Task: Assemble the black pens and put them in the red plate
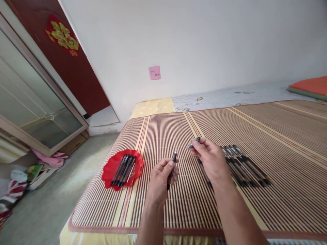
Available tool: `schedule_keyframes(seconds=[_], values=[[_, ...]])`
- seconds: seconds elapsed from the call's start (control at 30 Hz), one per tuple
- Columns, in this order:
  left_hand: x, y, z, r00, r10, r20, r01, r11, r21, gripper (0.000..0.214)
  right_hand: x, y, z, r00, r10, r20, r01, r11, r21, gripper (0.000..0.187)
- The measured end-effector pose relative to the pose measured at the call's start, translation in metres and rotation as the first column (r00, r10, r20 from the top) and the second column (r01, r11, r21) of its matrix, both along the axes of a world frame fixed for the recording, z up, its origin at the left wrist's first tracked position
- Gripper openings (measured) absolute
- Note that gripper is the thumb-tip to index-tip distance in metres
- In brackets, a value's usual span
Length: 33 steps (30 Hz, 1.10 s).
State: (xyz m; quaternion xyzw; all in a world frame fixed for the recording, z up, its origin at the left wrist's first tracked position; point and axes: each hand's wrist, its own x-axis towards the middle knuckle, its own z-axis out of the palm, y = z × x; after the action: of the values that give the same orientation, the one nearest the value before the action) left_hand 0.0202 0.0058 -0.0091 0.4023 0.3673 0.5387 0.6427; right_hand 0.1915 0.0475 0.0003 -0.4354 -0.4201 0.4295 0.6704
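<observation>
My left hand [160, 179] is closed around a black pen [172, 167], tip pointing up and uncapped. My right hand [208, 157] pinches a small dark pen cap [193, 143] between its fingertips, just right of the pen's tip. A red scalloped plate [110, 167] to the left holds several black pens [124, 169]. To the right, partly behind my right hand, a row of several black pens [244, 165] lies on the striped bamboo mat [184, 204].
The mat covers a bed with a yellow sheet [153, 106] and patterned cloth behind. An orange cushion [310, 86] lies at the far right. A glass door [33, 98] and clutter on the floor [22, 177] are on the left. A pink note [154, 72] sticks on the wall.
</observation>
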Motion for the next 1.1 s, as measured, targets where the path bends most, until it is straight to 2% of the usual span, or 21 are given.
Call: schedule_keyframes(seconds=[0.1,0.23,0.37,0.63,0.7,0.8,0.87,1.1], values=[[0.004,-0.001,0.000,0.999,-0.032,-0.037,0.032,0.999,0.002,0.038,0.001,-0.005,0.008,0.993,-0.004,-0.114,0.010,0.998,0.054,0.032],[0.007,-0.003,0.000,0.995,-0.060,-0.081,0.062,0.998,0.019,0.034,0.002,-0.009,0.012,0.999,0.031,-0.042,-0.027,0.996,0.086,0.028],[0.009,-0.005,0.001,0.992,-0.083,-0.097,0.086,0.996,0.022,0.033,0.005,-0.012,0.014,0.992,0.119,0.042,-0.121,0.991,0.053,0.028],[0.009,-0.006,0.005,0.990,-0.099,-0.099,0.101,0.995,0.010,0.034,0.009,-0.011,0.011,0.985,0.165,0.051,-0.167,0.985,0.034,0.029],[0.008,-0.006,0.005,0.990,-0.105,-0.093,0.106,0.994,0.008,0.035,0.008,-0.013,0.013,0.970,0.228,0.090,-0.229,0.973,0.005,0.029],[0.007,-0.006,0.003,0.993,-0.108,-0.050,0.109,0.994,0.016,0.034,0.004,-0.016,0.016,0.912,0.374,0.167,-0.373,0.927,-0.038,0.027],[0.006,-0.006,0.001,0.995,-0.104,-0.002,0.104,0.994,0.019,0.036,0.003,-0.017,0.016,0.880,0.428,0.207,-0.427,0.903,-0.052,0.026],[0.007,-0.007,0.002,0.994,-0.113,0.007,0.113,0.992,0.055,0.046,0.001,-0.018,0.016,0.879,0.408,0.247,-0.406,0.912,-0.061,0.032]])
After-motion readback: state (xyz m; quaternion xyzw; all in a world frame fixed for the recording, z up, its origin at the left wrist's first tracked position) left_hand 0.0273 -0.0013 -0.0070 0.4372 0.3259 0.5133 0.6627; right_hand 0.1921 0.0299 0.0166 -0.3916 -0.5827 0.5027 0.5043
